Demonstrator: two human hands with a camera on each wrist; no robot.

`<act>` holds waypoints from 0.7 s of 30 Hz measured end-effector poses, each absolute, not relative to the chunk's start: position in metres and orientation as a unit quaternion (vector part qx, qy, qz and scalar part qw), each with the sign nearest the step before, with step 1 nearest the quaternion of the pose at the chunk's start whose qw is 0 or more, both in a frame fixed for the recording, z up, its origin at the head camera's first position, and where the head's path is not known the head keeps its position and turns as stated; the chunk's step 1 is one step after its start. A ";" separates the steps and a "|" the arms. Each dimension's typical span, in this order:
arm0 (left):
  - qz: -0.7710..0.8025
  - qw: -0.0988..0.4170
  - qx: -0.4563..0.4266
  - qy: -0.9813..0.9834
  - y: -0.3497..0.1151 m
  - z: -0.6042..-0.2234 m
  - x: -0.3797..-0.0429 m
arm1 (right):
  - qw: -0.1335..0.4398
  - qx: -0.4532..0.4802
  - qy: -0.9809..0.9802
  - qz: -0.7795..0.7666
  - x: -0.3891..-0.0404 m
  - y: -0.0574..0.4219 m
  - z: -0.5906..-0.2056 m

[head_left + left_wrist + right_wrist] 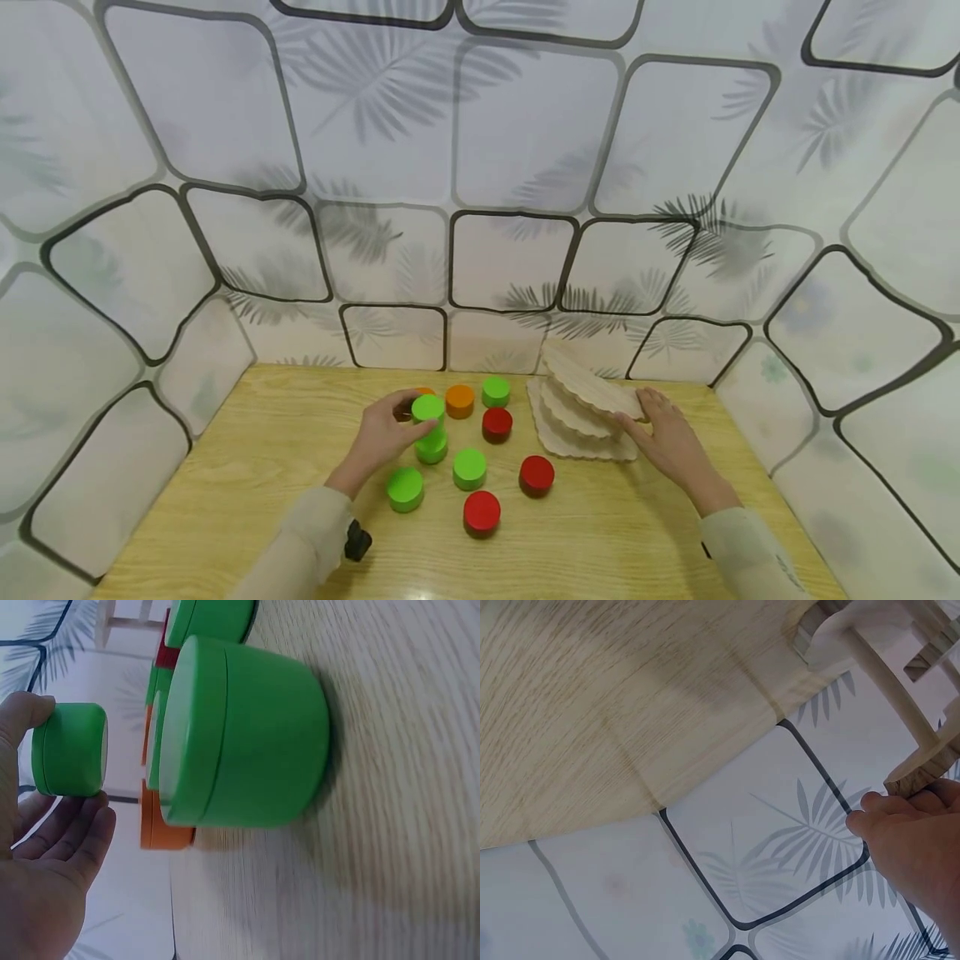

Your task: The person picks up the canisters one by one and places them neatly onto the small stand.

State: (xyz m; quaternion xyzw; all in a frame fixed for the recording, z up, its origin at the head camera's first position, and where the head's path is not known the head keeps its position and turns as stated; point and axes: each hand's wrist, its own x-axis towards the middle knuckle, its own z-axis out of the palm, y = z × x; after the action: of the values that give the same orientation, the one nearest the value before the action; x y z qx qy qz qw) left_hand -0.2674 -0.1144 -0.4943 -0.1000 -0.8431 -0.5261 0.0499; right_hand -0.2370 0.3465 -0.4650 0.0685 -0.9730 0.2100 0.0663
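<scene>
My left hand (pixel 381 437) pinches a small green lidded jar (pixel 428 409) between thumb and fingertips. In the left wrist view, the held jar (pixel 71 748) is raised beside a larger-looking green jar (pixel 247 735) standing close to the camera. From the head view, it overlaps another green jar (pixel 431 448) on the table. My right hand (pixel 667 442) grips the right edge of a pale wooden tiered stand (pixel 588 383) with scalloped edges. The right wrist view shows my fingers at the rim of one tier, with a wooden post (pixel 889 686) joining it to another.
Around the left hand stand green jars (pixel 469 469), red jars (pixel 482 513) and orange jars (pixel 460 402), several in all. One orange jar is partly hidden behind the fingers. The wooden table (pixel 300 458) ends at a patterned wall (pixel 510 258) at the back.
</scene>
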 end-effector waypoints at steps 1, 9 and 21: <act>-0.527 0.047 -0.100 -0.843 -0.112 -0.494 -0.268 | 0.067 0.069 -0.973 0.209 -0.237 0.347 -0.465; -0.524 0.047 -0.120 -0.842 -0.095 -0.489 -0.271 | 0.068 0.071 -0.973 0.208 -0.237 0.347 -0.465; -0.515 0.057 -0.140 -0.844 -0.070 -0.477 -0.280 | 0.073 0.074 -0.974 0.199 -0.237 0.347 -0.463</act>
State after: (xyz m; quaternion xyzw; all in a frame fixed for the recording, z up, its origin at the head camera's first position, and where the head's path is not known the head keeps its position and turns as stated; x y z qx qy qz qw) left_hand -0.2801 -0.0697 -0.4775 -0.1398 -0.8440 -0.5146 0.0573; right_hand -0.2374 0.3473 -0.4626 0.0744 -0.9745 0.1987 0.0731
